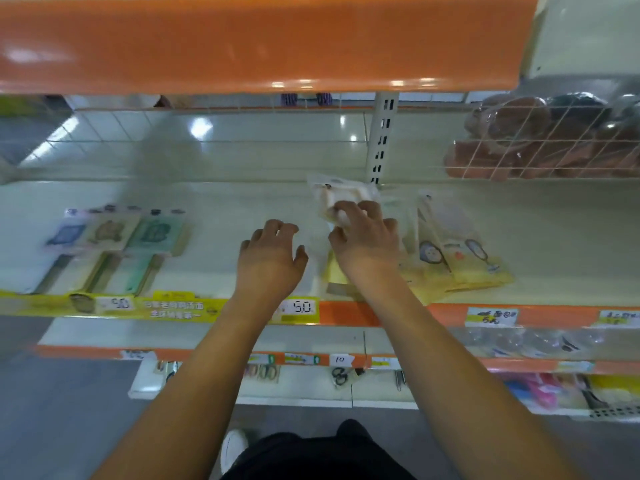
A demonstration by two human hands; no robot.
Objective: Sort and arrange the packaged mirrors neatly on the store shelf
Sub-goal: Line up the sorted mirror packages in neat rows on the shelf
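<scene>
A wire basket of brown round goods sits at upper right; yellow price tags marked 5.0 line the edge, with scissors lying on the lower tier.

Motion blur smears the price tags (print unreadable), and the right hand hides part of a packaged mirror.

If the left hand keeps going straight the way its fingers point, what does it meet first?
Probably nothing soon: the left hand points over bare shelf toward the back panel. The clear packaged mirror under the right hand lies just to its right; depth is unclear.
</scene>
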